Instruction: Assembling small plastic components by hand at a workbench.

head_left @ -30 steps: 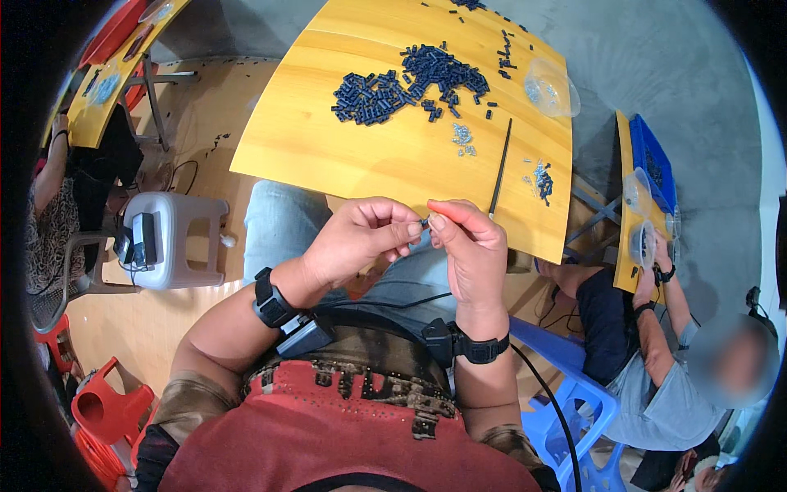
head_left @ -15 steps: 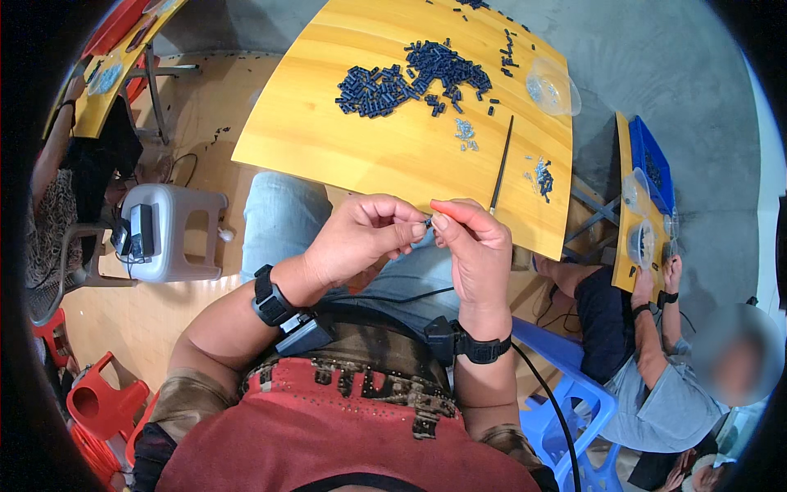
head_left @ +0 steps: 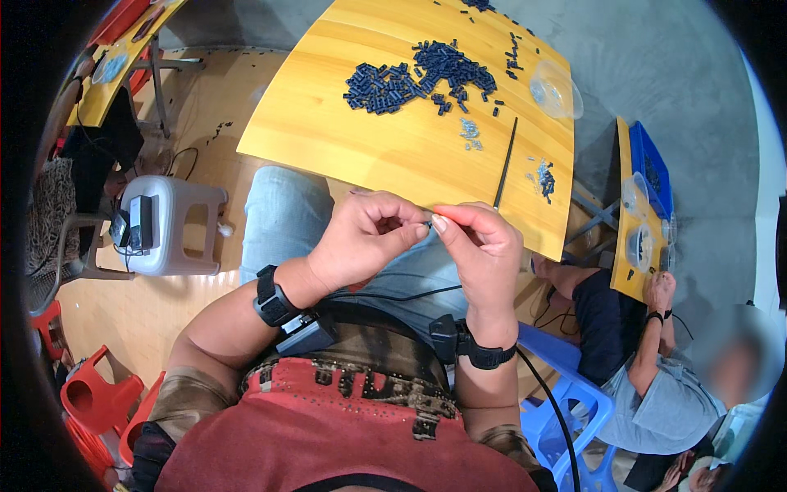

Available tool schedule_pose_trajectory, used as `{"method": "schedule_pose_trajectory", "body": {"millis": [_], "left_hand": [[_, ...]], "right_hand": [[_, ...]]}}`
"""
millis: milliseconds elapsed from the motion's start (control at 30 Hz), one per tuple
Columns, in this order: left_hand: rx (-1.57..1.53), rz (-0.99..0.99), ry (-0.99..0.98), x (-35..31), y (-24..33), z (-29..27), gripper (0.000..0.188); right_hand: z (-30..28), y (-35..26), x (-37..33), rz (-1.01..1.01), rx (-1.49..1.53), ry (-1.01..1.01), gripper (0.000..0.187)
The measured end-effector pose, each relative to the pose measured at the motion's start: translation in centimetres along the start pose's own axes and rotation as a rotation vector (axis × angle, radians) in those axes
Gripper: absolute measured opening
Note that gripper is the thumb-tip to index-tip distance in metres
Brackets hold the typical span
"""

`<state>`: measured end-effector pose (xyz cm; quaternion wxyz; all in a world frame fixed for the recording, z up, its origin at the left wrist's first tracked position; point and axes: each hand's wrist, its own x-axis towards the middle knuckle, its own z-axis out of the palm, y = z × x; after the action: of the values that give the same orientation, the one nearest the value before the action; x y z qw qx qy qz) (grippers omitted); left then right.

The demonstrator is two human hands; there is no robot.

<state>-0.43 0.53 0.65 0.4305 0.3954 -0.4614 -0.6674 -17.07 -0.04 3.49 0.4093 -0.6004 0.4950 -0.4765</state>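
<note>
The left hand [head_left: 361, 238] and right hand [head_left: 485, 250] meet, thumb and forefinger of each pinched on one small dark part [head_left: 429, 224] between them. Beyond, the yellow wooden table [head_left: 320, 135] bears a slim black tool [head_left: 507, 160], small clear pieces [head_left: 470, 134], heaped black cylindrical pieces [head_left: 455, 70] and, farther right, a clear plastic bowl [head_left: 555, 88].

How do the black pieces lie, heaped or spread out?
Mostly heaped: the black pieces crowd together on the table, with some loose ones scattered nearby.

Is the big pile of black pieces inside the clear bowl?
No, the black pile lies on the yellow table, left of the clear bowl.
</note>
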Motion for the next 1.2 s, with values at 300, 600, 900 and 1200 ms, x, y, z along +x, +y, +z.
{"method": "schedule_pose_trajectory", "body": {"millis": [300,600,900,1200], "left_hand": [[0.149,0.098,0.05,-0.5,0.1,-0.2,0.01],[-0.052,-0.074,0.01,-0.6,-0.6,-0.6,0.012],[-0.01,0.01,0.018,-0.8,-1.2,-0.4,0.012],[0.015,0.051,0.039,-0.9,-1.8,-0.3,0.01]], "right_hand": [[0.0,-0.4,0.8,0.03,-0.094,-0.102,0.008],[0.6,0.2,-0.1,0.03,0.003,-0.062,0.011],[0.7,0.2,-0.3,-0.032,-0.132,-0.041,0.007],[1.4,0.7,-0.3,-0.081,-0.127,-0.009,0.007]]}}
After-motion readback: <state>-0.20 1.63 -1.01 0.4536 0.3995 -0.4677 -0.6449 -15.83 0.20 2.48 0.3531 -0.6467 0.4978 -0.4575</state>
